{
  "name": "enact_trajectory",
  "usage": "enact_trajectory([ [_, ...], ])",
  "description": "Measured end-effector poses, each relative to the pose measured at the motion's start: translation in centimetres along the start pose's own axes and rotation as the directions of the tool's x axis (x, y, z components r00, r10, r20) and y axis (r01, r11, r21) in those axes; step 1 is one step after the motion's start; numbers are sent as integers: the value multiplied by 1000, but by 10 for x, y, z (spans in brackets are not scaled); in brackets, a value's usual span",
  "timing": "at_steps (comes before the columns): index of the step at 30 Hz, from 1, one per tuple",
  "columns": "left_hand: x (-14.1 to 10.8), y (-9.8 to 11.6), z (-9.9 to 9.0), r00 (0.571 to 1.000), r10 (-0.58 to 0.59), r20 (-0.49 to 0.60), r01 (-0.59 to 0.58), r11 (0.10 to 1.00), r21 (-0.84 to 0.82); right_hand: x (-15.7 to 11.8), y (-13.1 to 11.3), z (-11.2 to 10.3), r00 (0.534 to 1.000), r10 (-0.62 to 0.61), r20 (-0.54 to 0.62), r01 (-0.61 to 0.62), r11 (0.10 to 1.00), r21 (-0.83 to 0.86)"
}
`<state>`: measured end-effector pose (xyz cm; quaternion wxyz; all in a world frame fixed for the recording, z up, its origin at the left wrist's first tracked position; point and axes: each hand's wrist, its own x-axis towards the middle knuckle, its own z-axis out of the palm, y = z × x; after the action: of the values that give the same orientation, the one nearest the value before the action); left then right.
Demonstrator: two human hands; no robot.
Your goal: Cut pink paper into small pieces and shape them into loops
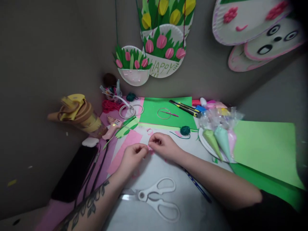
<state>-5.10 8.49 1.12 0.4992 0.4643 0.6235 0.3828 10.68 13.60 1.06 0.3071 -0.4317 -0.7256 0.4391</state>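
Over the middle of the table, my left hand (135,156) and my right hand (164,146) meet at the fingertips. Both are closed in a pinch on a small piece of pink paper (150,148), mostly hidden by the fingers. Pink paper scraps (150,131) lie just beyond the hands. A sheet of pink paper (126,150) is left of my left hand. Nearer to me, white-handled scissors (154,196) rest on the table with their blades partly behind my left forearm. A dark blue patterned pencil (197,186) lies below my right forearm.
A pink glue gun (112,128), a tumbler (83,117) and a black phone (75,173) stand or lie at left. Green paper (154,110), cutters (185,108) and green yarn (185,130) are behind. Piping bags (222,141) rest on a plate at right. Paper-plate crafts (166,51) hang above.
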Motion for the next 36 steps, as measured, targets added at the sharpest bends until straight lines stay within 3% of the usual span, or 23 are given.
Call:
enact_trajectory([
  [6, 0, 2, -1, 996, 77, 53, -79, 995, 53, 0, -3, 1, 976, 166, 138, -190, 964, 185],
  [11, 0, 5, -5, 987, 95, 128, -117, 976, 182, 0, -3, 0, 974, 148, 173, -174, 974, 142],
  [15, 1, 6, -9, 992, 85, 98, -104, 972, 211, -4, -9, -15, 994, 16, 112, 1, 988, -156],
  [17, 3, 5, -11, 996, 62, 67, -74, 978, 194, -10, -15, -24, 990, -27, 136, 80, 912, -402],
  [21, 6, 4, -14, 999, 29, 43, -36, 985, 167, -22, -26, -24, 964, 100, 247, 102, 718, -688],
  [24, 6, 3, -14, 999, 19, 46, -26, 987, 160, -25, -26, -15, 957, 156, 243, 79, 669, -739],
  [36, 1, 6, -13, 996, -30, 89, 11, 979, 204, -22, -11, -6, 975, 87, 206, 44, 828, -559],
])
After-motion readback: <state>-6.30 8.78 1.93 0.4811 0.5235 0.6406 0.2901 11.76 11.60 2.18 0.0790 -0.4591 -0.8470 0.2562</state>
